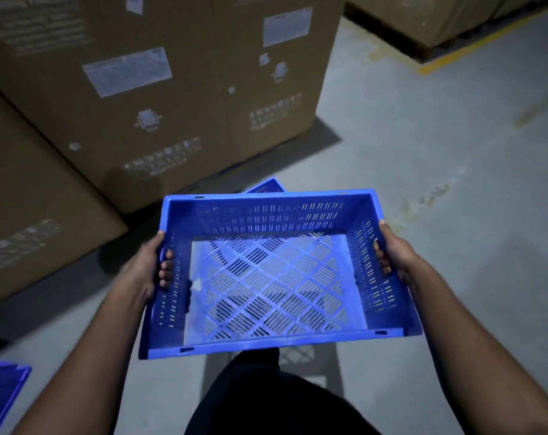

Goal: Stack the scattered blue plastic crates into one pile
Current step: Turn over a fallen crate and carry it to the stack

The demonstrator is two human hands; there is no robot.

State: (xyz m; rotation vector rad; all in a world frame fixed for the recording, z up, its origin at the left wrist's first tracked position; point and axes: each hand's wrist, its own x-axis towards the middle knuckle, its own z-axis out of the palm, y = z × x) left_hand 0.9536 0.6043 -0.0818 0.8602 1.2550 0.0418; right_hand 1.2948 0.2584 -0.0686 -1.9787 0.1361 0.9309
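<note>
So the person's got one blue crate (275, 271) up in the air in front of them, carried level with the open side facing up. Left hand (147, 268) and right hand (395, 255) each grip a short end wall, fingers hooked through the handle slots so the fingertips poke inside, thumbs up by the rim. Makes sense to me: holding both ends keeps it flat and balanced, so it can drop straight down onto another one.

Long axis runs left to right across the body, and it's turned slightly, the right end sitting a bit farther away.

There's a second crate (266, 186) on the floor (439, 152) just past the far rim, mostly hidden, only a corner showing, right by the big cardboard boxes (159, 89). My guess is that's the pile spot, but can't really tell. A third crate (2, 390) peeks in at the bottom left edge, well apart from the others, so stacking looks far from finished.
</note>
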